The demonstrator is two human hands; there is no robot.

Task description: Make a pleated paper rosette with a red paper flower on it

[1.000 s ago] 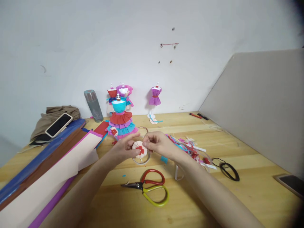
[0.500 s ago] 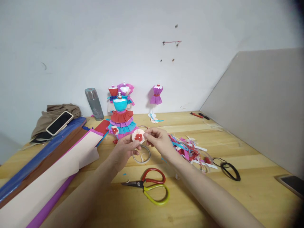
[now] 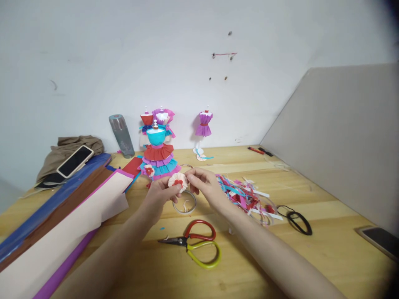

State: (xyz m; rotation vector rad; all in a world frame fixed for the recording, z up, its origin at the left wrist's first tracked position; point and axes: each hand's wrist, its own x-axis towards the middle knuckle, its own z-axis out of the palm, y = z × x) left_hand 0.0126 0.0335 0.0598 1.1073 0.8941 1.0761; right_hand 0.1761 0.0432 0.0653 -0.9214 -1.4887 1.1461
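Note:
Above the middle of the wooden table, my left hand (image 3: 160,193) pinches a round, pleated cream paper rosette (image 3: 175,179) with a red flower at its centre. The thumb lies over the lower part of the red flower. My right hand (image 3: 202,182) has its thumb and fingers closed at the rosette's right edge. Just behind the hands stands a small dress form (image 3: 158,152) in a tiered turquoise, red and purple dress with a similar rosette on it. A tape ring (image 3: 185,202) lies below the hands.
Scissors (image 3: 187,242) lie in front of the hands, colourful paper scraps (image 3: 243,195) to the right, beside a black cord loop (image 3: 299,220). Paper sheets (image 3: 77,216), a phone (image 3: 75,162) and a flask (image 3: 121,136) are at left. A purple-dressed form (image 3: 204,124) stands behind.
The rosette has tilted and turned in my hands, and my left thumb has slid further over its front. The whole view has shifted slightly.

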